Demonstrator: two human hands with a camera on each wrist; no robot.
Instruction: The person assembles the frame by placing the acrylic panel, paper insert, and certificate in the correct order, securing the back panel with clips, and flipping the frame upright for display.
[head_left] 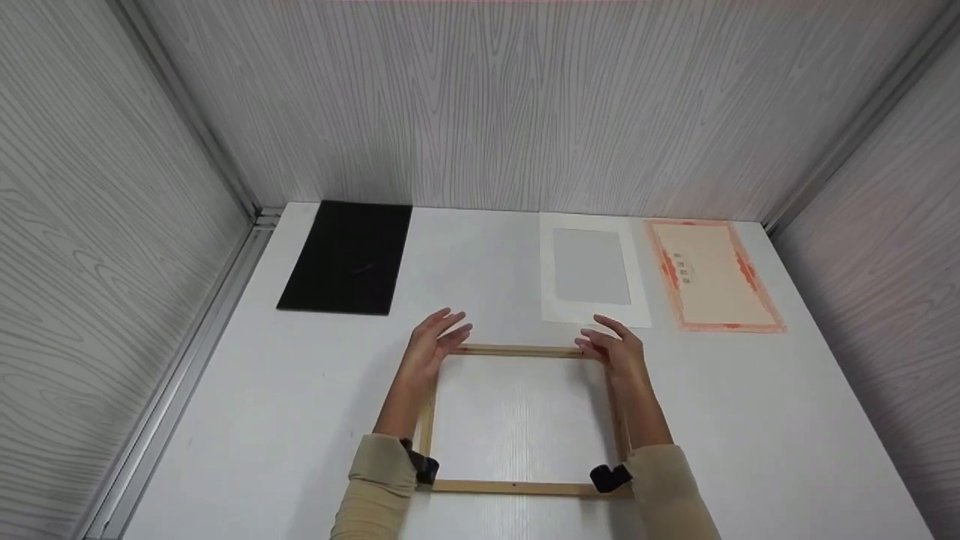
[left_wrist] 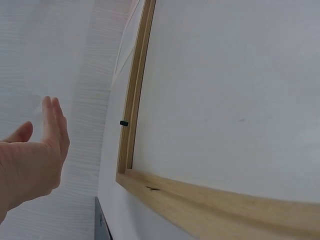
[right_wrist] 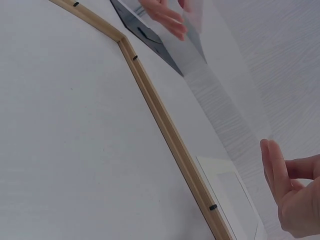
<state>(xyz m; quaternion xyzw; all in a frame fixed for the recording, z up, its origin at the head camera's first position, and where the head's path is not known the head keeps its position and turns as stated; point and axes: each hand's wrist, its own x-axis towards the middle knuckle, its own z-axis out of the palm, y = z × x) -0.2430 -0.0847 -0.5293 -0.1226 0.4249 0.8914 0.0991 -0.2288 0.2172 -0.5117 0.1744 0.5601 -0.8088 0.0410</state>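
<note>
Wooden frame (head_left: 517,487) lies flat on the worktop (head_left: 765,435), below and between the forearms. Its near corners and parts of both side bars are hidden by the sleeves (head_left: 375,491) and black wrist mounts (head_left: 426,469); far corners are covered by the hands in the head view. Both wrist views cut the frame off. Small dark tabs (right_wrist: 213,207) sit along its bars.

A clear sheet (right_wrist: 237,82) shows only as a faint pale patch between the hands; edges hard to trace, nearly invisible from the head.

Both arms reach forward, roughly parallel, hands raised over the far bar, palms facing inward. Left hand (head_left: 431,345): grip spread, fingers straight, thumb apart from them, wrist bent back. Right hand (head_left: 619,351): grip also spread, fingers extended, thumb tip hidden behind them in the right wrist view. Fingertips are at the sheet's edge; exact contact can't be made out.

Behind: black board (head_left: 349,259) left, white windowed mat (head_left: 547,262) right, its near edge partly covered by right fingertips, then orange-bordered paper (head_left: 716,277), its small print unreadable.
</note>
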